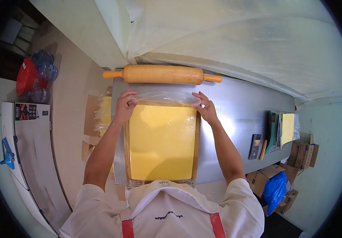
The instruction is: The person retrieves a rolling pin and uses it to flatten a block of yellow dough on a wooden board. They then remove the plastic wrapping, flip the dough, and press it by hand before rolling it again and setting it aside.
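A flat yellow slab lies inside a wooden frame on the steel table, right in front of my body. Clear plastic film stretches across the frame's far end. My left hand pinches the film at its left corner. At the opposite corner, my right hand grips the same film between thumb and fingers. Beyond both hands rests a wooden rolling pin with orange handles, touched by neither hand. Shiny patches show on the slab's surface.
On the steel table, a phone-like dark box, a small wooden stick and yellow sheets in plastic lie to the right. Cardboard boxes and a blue bag stand beyond. A white freezer is at left.
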`<state>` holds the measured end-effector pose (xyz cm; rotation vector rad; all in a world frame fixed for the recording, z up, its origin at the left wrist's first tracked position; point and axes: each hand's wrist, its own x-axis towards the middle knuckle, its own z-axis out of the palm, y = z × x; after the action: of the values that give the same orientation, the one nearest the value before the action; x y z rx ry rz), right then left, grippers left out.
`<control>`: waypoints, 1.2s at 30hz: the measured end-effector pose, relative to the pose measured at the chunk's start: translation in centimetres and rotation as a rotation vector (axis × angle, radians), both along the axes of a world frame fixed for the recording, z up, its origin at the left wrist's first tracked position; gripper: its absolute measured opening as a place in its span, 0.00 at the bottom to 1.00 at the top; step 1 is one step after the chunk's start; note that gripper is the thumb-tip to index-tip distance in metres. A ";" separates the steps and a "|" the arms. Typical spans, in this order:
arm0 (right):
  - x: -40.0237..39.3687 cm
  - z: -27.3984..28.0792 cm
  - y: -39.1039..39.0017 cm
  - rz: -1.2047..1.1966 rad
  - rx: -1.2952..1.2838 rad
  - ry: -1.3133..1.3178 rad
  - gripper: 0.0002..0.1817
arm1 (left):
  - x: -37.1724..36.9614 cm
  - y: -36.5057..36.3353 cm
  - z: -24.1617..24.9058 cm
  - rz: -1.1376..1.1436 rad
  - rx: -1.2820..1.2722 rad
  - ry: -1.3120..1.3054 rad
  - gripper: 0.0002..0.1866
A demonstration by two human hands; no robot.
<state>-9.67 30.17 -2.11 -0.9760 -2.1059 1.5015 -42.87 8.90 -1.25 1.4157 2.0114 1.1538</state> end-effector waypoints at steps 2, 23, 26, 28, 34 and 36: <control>0.9 1.6 -0.9 -0.025 -0.279 0.228 0.09 | 0.3 0.1 0.9 -0.016 0.162 -0.323 0.11; 11.3 11.0 -12.1 -0.208 -0.716 0.517 0.27 | 16.7 -11.2 13.6 0.061 -0.205 -1.114 0.23; 17.6 14.6 -11.0 -0.233 -0.686 0.558 0.26 | 21.2 -9.3 12.4 0.006 -0.235 -1.149 0.22; 21.9 15.3 -10.7 -0.300 -0.656 0.501 0.26 | 25.0 -8.0 11.9 -0.082 -0.245 -1.192 0.20; 31.9 24.3 -14.2 -0.361 -0.633 0.808 0.32 | 31.6 -5.3 19.4 -0.341 -0.262 -1.455 0.21; 32.8 24.6 -16.7 -0.407 -0.678 1.081 0.32 | 34.2 -5.6 21.3 -0.368 -0.277 -1.508 0.22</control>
<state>23.10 13.45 22.47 -0.4919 -0.6236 1.9039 -8.66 3.27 20.02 0.3706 0.7249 1.1120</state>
